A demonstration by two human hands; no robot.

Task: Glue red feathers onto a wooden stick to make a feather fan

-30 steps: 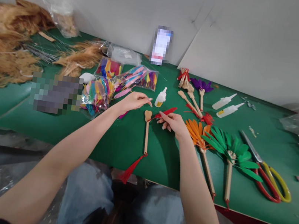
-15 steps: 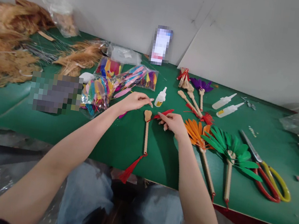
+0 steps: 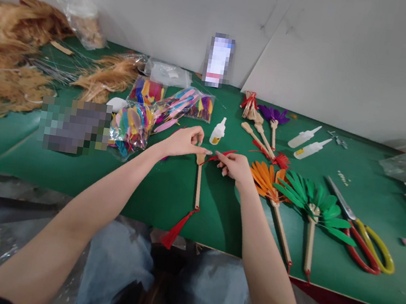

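Tan fibre (image 3: pixel 10 87) lies heaped at the far left of the green worktop (image 3: pixel 166 192), then clear packets of coloured feathers (image 3: pixel 131 123). The left hand (image 3: pixel 185 142) has its fingers curled and its thumb over the head of a wooden handle (image 3: pixel 198 184); whether it pinches anything, I cannot tell. The handle lies on the worktop, its red tassel (image 3: pixel 176 230) towards the near edge. A small bottle (image 3: pixel 218 131) stands just beyond. The right hand (image 3: pixel 237 167) grips a red feather (image 3: pixel 230 152) beside the handle's head. Further right lie an orange feather fan (image 3: pixel 264 178), a green feather fan (image 3: pixel 314 196) and scissors (image 3: pixel 376 244).
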